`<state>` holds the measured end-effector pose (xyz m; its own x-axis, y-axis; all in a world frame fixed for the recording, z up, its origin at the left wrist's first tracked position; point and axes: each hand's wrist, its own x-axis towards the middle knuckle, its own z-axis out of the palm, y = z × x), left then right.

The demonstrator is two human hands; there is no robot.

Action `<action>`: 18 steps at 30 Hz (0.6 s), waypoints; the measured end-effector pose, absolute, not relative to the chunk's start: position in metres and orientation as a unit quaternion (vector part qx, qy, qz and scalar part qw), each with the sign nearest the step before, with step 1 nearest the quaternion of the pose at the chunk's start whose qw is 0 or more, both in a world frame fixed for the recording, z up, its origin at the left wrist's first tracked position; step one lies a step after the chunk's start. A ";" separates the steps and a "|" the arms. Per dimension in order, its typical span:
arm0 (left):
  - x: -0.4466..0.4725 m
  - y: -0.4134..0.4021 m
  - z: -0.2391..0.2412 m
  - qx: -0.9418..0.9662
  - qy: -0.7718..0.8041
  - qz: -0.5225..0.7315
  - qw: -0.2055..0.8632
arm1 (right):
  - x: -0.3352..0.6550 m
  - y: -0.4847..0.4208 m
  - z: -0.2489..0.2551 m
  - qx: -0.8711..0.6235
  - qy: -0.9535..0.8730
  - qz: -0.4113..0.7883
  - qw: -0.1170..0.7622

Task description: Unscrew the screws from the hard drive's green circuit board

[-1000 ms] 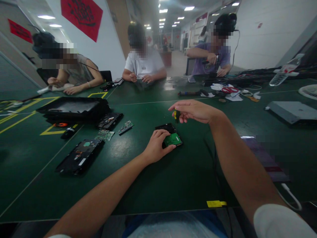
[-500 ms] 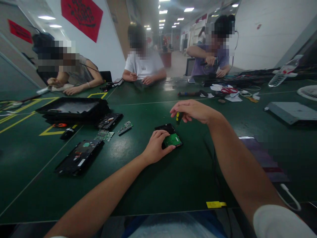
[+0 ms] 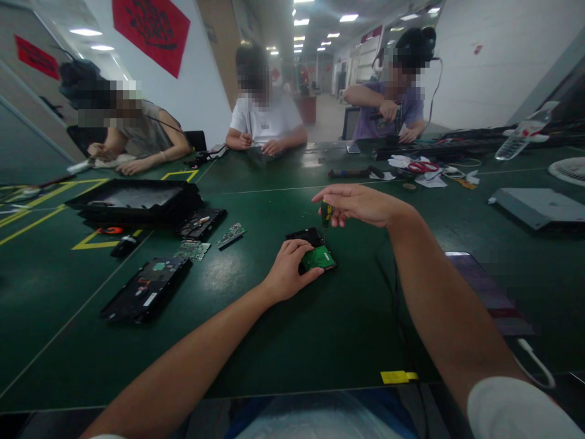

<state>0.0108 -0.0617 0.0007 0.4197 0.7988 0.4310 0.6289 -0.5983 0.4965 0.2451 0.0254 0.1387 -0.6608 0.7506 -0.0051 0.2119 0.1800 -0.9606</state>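
Observation:
A hard drive with a green circuit board and a black casing lies on the green table in front of me. My left hand grips its near left side, with the thumb along the near edge and the fingers over the top. Above the drive's far right corner, my right hand holds a small screwdriver with a black and yellow handle. The screwdriver stands nearly upright, its handle between the thumb and fingers. Its thin shaft points down at the drive's right edge; I cannot tell whether the tip touches a screw.
On the left are a black plastic housing, a black drive case and loose circuit boards. A phone-like slab lies under my right forearm, near a grey metal box. Several people sit across the table.
The screwdriver's handle has turned in my right fingers and sits slightly higher and more to the left. My left hand and the hard drive have stayed in place.

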 end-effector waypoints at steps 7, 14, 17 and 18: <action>0.011 -0.061 -0.001 0.829 0.439 0.317 0.140 | 0.248 0.041 0.129 -0.420 -0.736 0.438 0.299; 0.011 -0.060 -0.004 0.831 0.432 0.327 0.129 | 0.236 0.029 0.134 -0.403 -0.713 0.503 0.276; 0.011 -0.060 -0.004 0.832 0.428 0.328 0.127 | 0.234 0.025 0.137 -0.370 -0.712 0.540 0.255; 0.011 -0.060 -0.004 0.833 0.427 0.328 0.128 | 0.234 0.024 0.137 -0.361 -0.710 0.550 0.252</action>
